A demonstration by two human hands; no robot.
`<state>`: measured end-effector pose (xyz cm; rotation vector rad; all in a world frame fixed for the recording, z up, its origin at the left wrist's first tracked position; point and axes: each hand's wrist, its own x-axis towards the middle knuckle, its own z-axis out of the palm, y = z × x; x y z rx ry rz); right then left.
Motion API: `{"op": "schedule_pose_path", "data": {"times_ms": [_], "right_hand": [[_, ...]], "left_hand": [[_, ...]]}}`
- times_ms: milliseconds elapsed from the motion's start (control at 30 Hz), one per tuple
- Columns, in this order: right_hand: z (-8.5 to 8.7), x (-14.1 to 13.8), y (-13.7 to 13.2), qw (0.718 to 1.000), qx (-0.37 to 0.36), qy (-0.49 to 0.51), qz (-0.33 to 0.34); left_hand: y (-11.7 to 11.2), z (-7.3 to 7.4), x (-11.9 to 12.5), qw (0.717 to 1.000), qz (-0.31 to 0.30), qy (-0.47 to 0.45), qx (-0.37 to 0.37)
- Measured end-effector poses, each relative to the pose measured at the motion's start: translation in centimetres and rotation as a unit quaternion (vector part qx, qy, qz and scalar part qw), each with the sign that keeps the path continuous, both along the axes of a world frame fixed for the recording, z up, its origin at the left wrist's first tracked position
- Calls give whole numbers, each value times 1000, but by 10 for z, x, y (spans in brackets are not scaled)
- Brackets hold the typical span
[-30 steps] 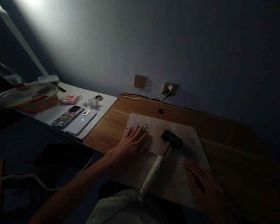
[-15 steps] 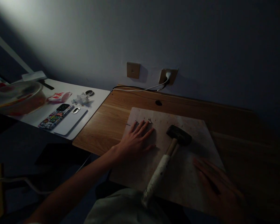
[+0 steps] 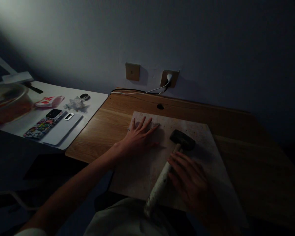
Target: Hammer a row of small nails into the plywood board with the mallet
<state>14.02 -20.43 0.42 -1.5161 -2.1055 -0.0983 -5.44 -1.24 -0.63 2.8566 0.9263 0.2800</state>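
Note:
My left hand (image 3: 139,136) lies flat, fingers spread, on a pale wooden board (image 3: 127,183). Small metal bits (image 3: 156,125), perhaps nails, show by its fingertips; they are too small and dim to name surely. A mallet (image 3: 159,185) with a dark head and a worn, white-coated handle rests across the board, its head away from me and its handle end close to my body. My right hand (image 3: 190,178) reaches in from the right. Its outstretched fingers touch the handle just below the head, not wrapped around it. A row of small dark holes runs along the board's far side.
The board sits on a wooden desk (image 3: 93,137) against the wall. Left of it, a white table (image 3: 88,111) bears two phones (image 3: 61,129), a red-and-white packet (image 3: 49,101), crumpled plastic (image 3: 76,104) and a large tub (image 3: 12,105). Cables (image 3: 137,93) run to a wall socket (image 3: 169,78).
My right hand has moved left from the board's right side to the mallet's handle. My left hand has spread its fingers over the small metal bits. The view has shifted slightly right.

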Motion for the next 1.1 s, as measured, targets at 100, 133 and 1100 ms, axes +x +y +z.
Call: {"op": "schedule_pose_path", "data": {"times_ms": [100,133,1100], "right_hand": [[-4,-9,10,1000,-15,-20,-2],[-5,-9,11,1000,-22,-22,-8],[-5,36,-12,951,-153,129,-234]], "left_hand": [[13,-3,7,1000,-14,1,-18],[16,-4,9,999,-24,1,-22],[18,-4,22,996,-89,-9,-7]]}}
